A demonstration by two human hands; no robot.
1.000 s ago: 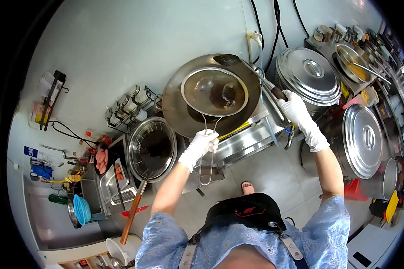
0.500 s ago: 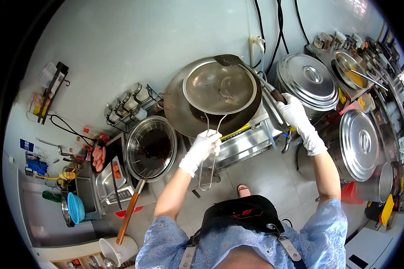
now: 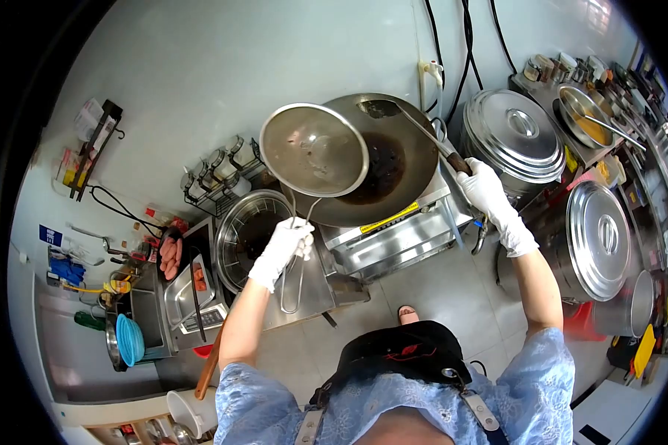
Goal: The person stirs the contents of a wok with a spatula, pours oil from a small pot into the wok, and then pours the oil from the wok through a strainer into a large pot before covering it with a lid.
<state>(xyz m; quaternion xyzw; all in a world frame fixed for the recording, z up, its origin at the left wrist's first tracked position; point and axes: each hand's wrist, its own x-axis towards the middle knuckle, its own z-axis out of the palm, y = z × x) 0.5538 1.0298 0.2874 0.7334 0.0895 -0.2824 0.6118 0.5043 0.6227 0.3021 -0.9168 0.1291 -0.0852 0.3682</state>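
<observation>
My left hand [image 3: 280,251], in a white glove, is closed round the wire handle of a round fine-mesh strainer [image 3: 315,152]. The strainer hangs over the left side of a wide wok [image 3: 416,174], with a few dark bits on its mesh. Dark brown liquid [image 3: 382,167] lies in the bottom of the wok. My right hand [image 3: 488,194], also gloved, grips the dark wooden handle of a spatula [image 3: 423,130]. The spatula's blade rests against the far inner wall of the wok.
Left of the wok stands a metal pot [image 3: 223,256] with a wire strainer and dark liquid in it. Lidded stockpots [image 3: 508,122] stand at the right. A rack of jars [image 3: 219,165] sits by the wall, and a sausage-like heap [image 3: 171,256] lies farther left.
My left hand has moved left with the strainer, uncovering the dark liquid in the wok. The spatula's blade has come down from above the strainer to the wok's far wall.
</observation>
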